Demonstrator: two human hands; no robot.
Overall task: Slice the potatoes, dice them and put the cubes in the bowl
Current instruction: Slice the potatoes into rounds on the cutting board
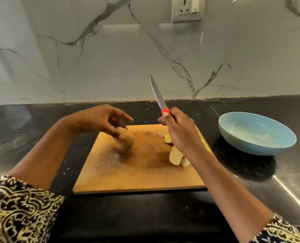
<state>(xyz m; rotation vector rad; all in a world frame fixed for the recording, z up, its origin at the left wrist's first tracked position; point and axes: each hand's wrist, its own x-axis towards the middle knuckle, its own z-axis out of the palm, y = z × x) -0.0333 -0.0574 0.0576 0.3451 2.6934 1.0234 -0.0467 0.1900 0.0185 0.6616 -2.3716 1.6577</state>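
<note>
Potato [128, 141] sits on the board [137, 174] under the loose-fingered left hand [98, 120]; right hand [180, 133] grips the knife [157, 93].

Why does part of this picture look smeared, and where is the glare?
Head view: the left hand and the brown whole potato by it are smeared by motion; the red-handled steel knife and the pale blue ceramic bowl look sharp; the glossy white marble wall carries soft reflections, and a bright streak of glare crosses the steel surface at right.
</note>
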